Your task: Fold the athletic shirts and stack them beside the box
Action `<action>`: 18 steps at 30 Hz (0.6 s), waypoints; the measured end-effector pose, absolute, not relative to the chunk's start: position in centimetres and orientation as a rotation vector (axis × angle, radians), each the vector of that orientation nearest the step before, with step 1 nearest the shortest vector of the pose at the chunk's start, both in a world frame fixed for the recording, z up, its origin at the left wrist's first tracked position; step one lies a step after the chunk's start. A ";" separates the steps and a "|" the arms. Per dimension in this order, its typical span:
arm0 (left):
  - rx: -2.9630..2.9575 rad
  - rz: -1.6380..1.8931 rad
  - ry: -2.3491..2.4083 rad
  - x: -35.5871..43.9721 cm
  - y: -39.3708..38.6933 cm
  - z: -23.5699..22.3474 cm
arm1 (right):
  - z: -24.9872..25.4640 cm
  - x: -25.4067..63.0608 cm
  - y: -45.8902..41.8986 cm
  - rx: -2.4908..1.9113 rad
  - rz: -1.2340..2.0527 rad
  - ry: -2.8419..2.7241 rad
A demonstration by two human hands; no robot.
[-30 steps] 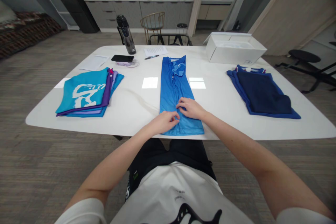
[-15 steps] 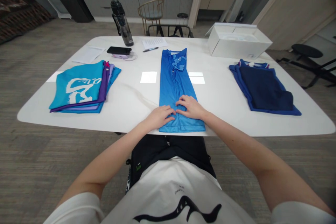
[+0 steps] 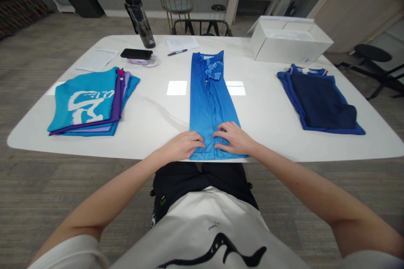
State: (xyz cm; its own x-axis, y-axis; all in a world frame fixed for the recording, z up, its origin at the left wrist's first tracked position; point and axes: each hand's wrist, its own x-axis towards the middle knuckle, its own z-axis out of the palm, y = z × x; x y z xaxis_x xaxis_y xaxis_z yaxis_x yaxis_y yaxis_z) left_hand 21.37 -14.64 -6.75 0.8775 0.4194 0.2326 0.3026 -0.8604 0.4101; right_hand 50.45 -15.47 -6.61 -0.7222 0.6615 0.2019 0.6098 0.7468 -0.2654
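A bright blue shirt (image 3: 208,96), folded into a long narrow strip, lies down the middle of the white table (image 3: 158,122). My left hand (image 3: 183,144) rests flat on its near left corner, fingers stretched out. My right hand (image 3: 233,139) lies flat on the near right part, fingers spread over the cloth. Both hands press on the hem end close to the table's front edge and hold nothing.
A stack of teal and purple folded shirts (image 3: 91,107) lies at the left, dark blue folded garments (image 3: 320,105) at the right. At the back stand a white box (image 3: 288,44), a dark bottle (image 3: 139,14), a phone (image 3: 136,54), papers (image 3: 182,43) and a pen (image 3: 177,52).
Both hands have slid toward me along the shirt to its near hem and moved slightly apart. The left hand's fingers went from pinching the cloth to lying flat.
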 end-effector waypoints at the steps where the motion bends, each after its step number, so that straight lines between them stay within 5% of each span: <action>1: 2.678 0.446 0.546 21.4 -14.7 -6.6 | -6.5 50.4 -15.8 -1.004 0.275 -2.652; 18: 2.798 0.252 0.736 24.9 -18.2 -5.1 | -5.8 50.1 -19.5 -1.017 0.389 -2.700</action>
